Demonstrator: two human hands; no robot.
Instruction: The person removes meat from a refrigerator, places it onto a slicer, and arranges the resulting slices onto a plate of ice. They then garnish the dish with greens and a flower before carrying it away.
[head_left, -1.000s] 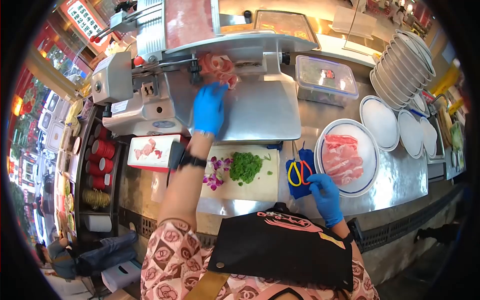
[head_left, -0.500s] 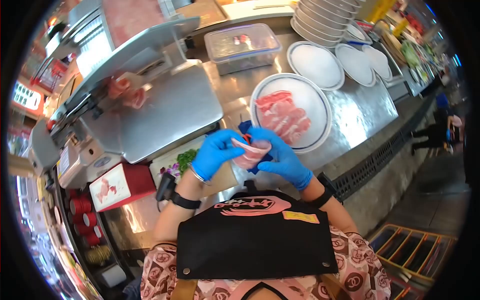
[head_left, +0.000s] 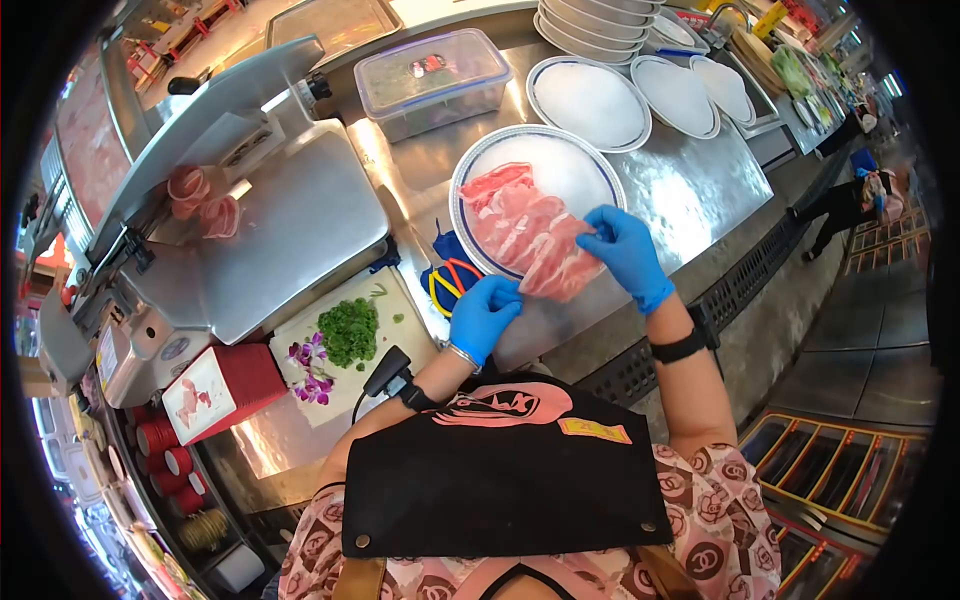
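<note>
In the head view, the blue-gloved left hand (head_left: 484, 318) and blue-gloved right hand (head_left: 632, 262) pinched opposite ends of a thin pink-and-white meat slice (head_left: 556, 278) across the near edge of a round white blue-rimmed plate (head_left: 580, 172); even, gentle tension seemed best against tearing.

Pinching meat slice (head_left: 560, 274) with blue-gloved left hand (head_left: 487, 318) and right hand (head_left: 630, 260), over near rim of plate (head_left: 585, 165). Beyond it, on plate: overlapping slices (head_left: 510, 212). Just beside left hand: scissors (head_left: 434, 290) on blue cloth (head_left: 447, 245). Farther left, on white board (head_left: 397, 292): chopped greens (head_left: 348, 332), purple flowers (head_left: 312, 372). On slicer tray (head_left: 300, 230): curled meat (head_left: 219, 216). Past plate: lidded box (head_left: 432, 80), more plates (head_left: 590, 103), stack of dishes (head_left: 595, 33).
</note>
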